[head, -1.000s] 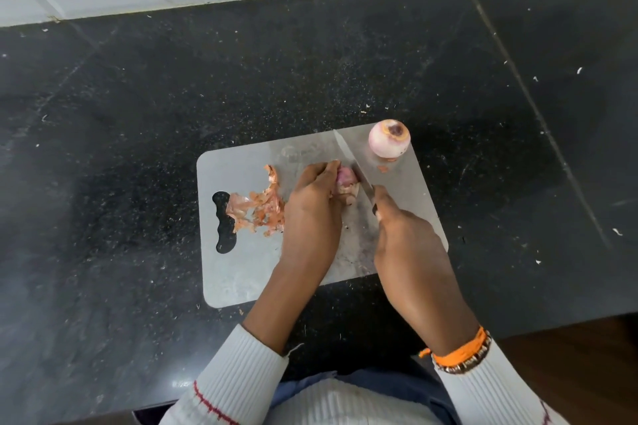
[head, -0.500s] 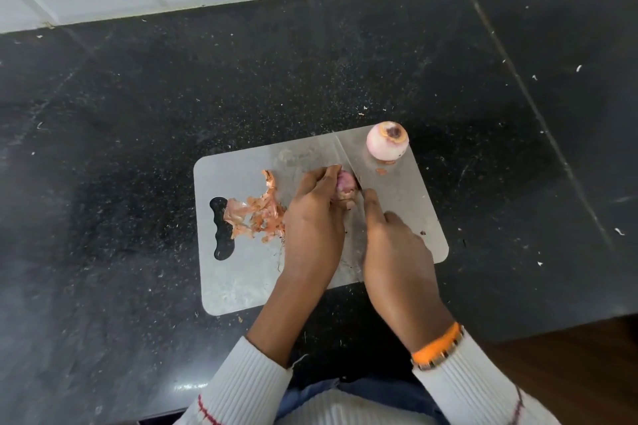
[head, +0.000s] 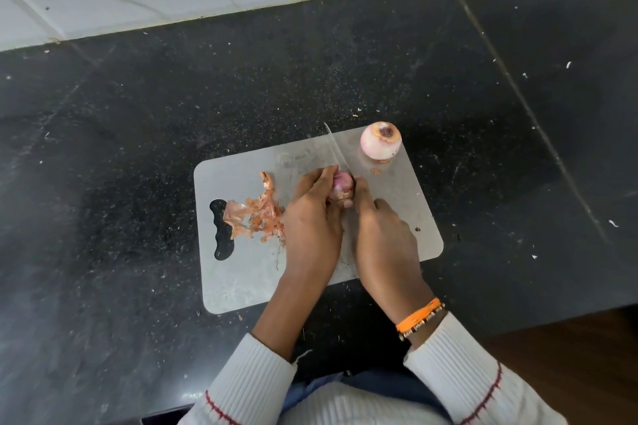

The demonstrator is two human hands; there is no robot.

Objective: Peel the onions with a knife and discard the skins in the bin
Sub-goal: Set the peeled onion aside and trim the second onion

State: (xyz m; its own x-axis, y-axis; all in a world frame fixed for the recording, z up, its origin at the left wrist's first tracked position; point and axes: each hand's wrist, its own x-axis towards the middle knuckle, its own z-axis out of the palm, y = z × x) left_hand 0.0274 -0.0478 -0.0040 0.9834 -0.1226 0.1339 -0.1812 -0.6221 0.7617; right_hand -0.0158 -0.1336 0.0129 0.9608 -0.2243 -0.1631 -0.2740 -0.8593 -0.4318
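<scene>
Right now we pinch a small red onion [head: 342,187] between the fingers of our left hand [head: 310,228], while our right hand [head: 383,245] is wrapped tight around the knife [head: 336,152], its blade running away past the onion. Light, round and slick once bared, it wants holding at its sides, clear of the edge. Left of our grip lie dry papery skins [head: 255,216]; beyond it sits a peeled onion [head: 379,141], all on a grey cutting board [head: 241,279] over speckled black stone counter [head: 138,134]. No bin shows.

We are noting the steel knife [head: 335,152]: handle hiding inside the right hand [head: 385,238]; small pink onion [head: 341,187] showing only partly between fingers.
</scene>
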